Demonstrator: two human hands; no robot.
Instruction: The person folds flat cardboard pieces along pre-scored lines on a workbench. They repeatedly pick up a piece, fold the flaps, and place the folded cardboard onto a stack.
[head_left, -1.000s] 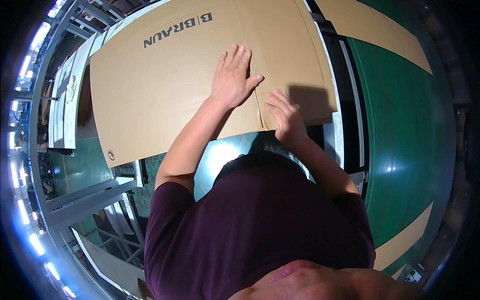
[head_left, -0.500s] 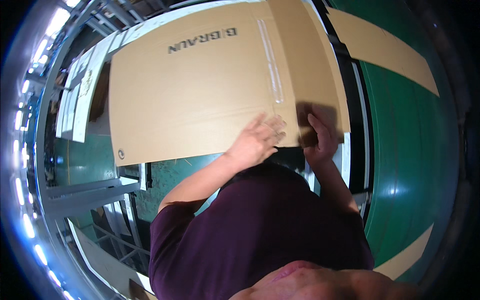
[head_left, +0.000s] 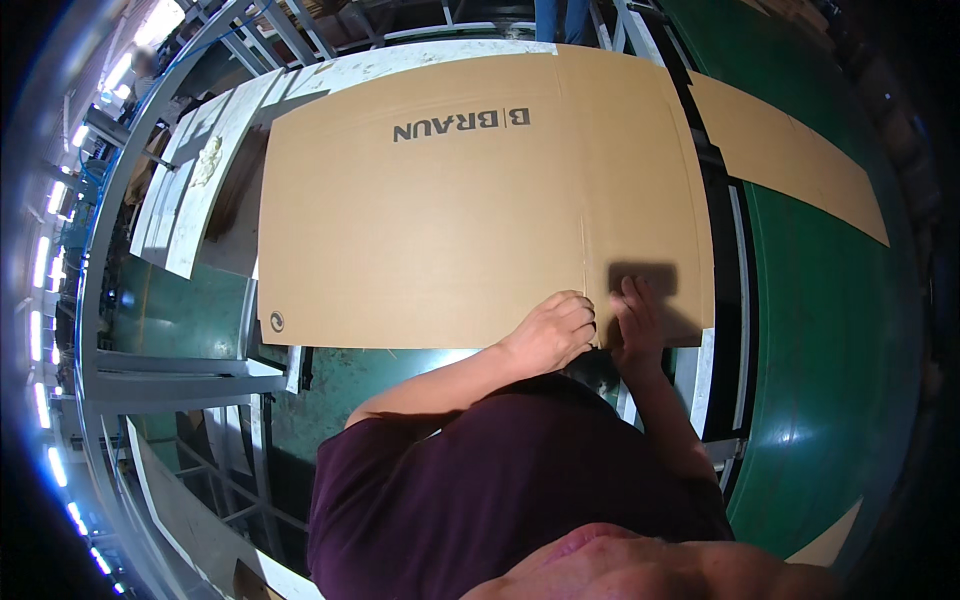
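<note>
A large brown cardboard sheet [head_left: 430,230] with dark print lies flat in front of me. A crease or slit [head_left: 584,250] runs in from its near edge towards the right. My left hand [head_left: 553,325] rests at that edge beside the slit, its fingers curled together; whatever they pinch, if anything, is hidden. To the right of the slit, my right hand [head_left: 637,320] is open, fingers stretched out over the right-hand panel of the cardboard, which carries a dark shadow around them. A small round mark [head_left: 277,321] sits in the near left corner.
The sheet lies on a pale bench [head_left: 205,200] with metal framing [head_left: 180,385] at the left. To the right, a brown cardboard strip [head_left: 790,150] lies over a green surface [head_left: 820,320]. Beyond the far edge stand a person's blue-clad legs [head_left: 562,20].
The raised cardboard panel at the right now lies flat, and the shiny clear strip beside it no longer shows. My left hand's spread fingers have curled at the near edge.
</note>
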